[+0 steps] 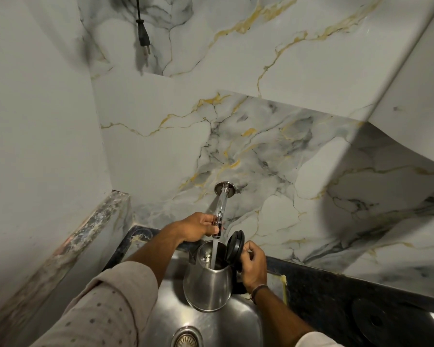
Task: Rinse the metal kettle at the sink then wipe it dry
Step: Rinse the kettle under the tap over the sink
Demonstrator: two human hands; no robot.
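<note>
A steel kettle (207,286) hangs above the steel sink (171,311), its black lid (234,242) flipped open. My right hand (252,265) grips the kettle's black handle on the right side. A stream of water (214,254) runs from the chrome wall tap (221,206) straight into the kettle's mouth. My left hand (198,227) is closed around the tap's end, just above the kettle.
The sink drain (186,338) lies below the kettle. A dark stone counter (336,291) runs to the right with the round black kettle base (376,321) on it. A black plug (143,37) dangles on the marble wall. A white wall closes in at left.
</note>
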